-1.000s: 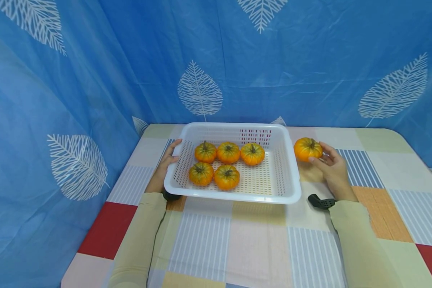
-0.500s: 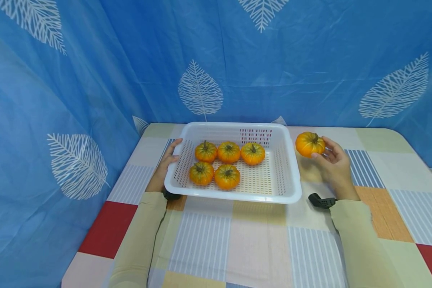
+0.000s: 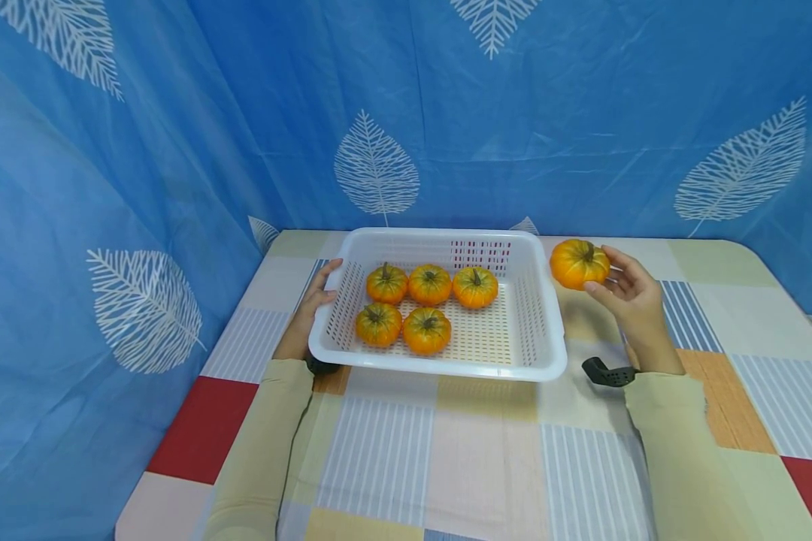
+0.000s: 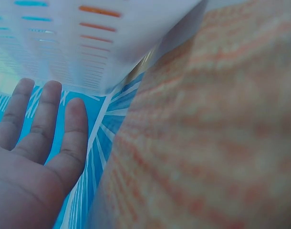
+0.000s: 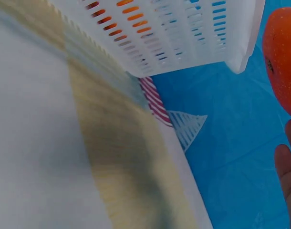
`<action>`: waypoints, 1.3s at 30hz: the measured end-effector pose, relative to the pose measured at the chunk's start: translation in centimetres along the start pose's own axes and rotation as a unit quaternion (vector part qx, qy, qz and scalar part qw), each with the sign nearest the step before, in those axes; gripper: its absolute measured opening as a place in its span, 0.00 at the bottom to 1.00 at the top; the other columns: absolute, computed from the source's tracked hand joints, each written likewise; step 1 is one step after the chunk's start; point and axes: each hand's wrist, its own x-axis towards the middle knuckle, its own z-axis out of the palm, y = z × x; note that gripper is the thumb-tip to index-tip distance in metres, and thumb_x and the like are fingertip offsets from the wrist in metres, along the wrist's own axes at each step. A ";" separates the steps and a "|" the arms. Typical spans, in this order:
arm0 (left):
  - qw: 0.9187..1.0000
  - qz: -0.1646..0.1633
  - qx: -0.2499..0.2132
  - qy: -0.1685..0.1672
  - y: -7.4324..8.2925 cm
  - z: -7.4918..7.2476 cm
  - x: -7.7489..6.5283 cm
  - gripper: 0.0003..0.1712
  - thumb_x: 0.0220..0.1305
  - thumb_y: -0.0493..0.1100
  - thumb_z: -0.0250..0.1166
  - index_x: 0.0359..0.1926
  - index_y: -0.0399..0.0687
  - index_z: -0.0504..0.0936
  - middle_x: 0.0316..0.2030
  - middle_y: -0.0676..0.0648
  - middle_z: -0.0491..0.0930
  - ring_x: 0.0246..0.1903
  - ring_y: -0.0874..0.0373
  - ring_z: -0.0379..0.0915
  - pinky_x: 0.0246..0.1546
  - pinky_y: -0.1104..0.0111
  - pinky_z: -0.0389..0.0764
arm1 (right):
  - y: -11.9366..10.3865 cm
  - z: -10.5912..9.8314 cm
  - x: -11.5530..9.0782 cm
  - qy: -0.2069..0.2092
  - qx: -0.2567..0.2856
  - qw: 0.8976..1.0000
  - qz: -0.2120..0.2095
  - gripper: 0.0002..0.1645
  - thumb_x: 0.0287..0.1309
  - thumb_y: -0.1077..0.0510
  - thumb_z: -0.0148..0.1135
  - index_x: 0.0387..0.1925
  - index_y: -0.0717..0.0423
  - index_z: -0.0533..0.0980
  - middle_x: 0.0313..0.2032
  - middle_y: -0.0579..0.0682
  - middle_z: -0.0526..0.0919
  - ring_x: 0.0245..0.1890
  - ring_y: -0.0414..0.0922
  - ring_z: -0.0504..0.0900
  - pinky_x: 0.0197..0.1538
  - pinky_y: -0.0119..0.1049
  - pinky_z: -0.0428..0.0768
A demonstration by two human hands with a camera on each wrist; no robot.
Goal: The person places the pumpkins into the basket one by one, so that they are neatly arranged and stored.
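My right hand (image 3: 636, 300) grips a small orange pumpkin (image 3: 579, 264) by its right side, thumb in front and fingers behind. It is held above the tabletop, just right of the white plastic basket (image 3: 440, 369); the right wrist view shows this pumpkin (image 5: 284, 57) at its edge. Several similar pumpkins stand in the basket, three in the back row, such as one (image 3: 429, 285), and two in front, such as one (image 3: 427, 332). At the basket's left side my left hand (image 3: 303, 319) rests against the rim. In the left wrist view its fingers (image 4: 50, 102) reach straight along the slotted wall.
A patchwork tablecloth (image 3: 392, 458) covers the table. Behind and to the left hangs a blue curtain (image 3: 257, 90) with white leaf prints. A black wrist device (image 3: 607, 373) sits at my right sleeve. Inside the basket, bare floor (image 3: 487, 330) shows at the front right.
My right hand has lifted the pumpkin up from the table, first slightly right, then a little back toward the basket. The left hand and basket stay in place.
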 end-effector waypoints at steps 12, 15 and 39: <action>1.000 -0.006 0.000 0.016 0.3 0.5 0.0 0.36 0.69 0.39 0.44 0.72 0.78 0.67 0.85 0.35 0.40 0.74 0.38 0.49 0.74 0.33 0.53 | -1.6 0.4 0.1 -0.088 -0.069 0.992 -0.063 0.39 0.61 0.81 0.65 0.73 0.64 0.74 0.66 0.42 0.80 0.56 0.40 0.80 0.60 0.21 0.76; 1.000 -0.003 -0.001 0.012 0.3 0.5 0.0 0.36 0.69 0.39 0.44 0.73 0.76 0.66 0.85 0.34 0.40 0.74 0.38 0.49 0.74 0.34 0.53 | -1.8 0.8 0.0 -0.098 -0.072 0.990 -0.072 0.39 0.60 0.82 0.65 0.72 0.66 0.73 0.65 0.41 0.80 0.56 0.40 0.80 0.61 0.21 0.75; 0.999 -0.026 0.012 0.027 0.4 0.4 -0.2 0.35 0.69 0.41 0.45 0.74 0.75 0.64 0.84 0.35 0.41 0.73 0.40 0.50 0.72 0.37 0.56 | -4.4 2.5 -0.4 -0.224 -0.179 0.953 -0.098 0.43 0.53 0.82 0.71 0.71 0.69 0.73 0.64 0.35 0.79 0.56 0.35 0.80 0.62 0.20 0.73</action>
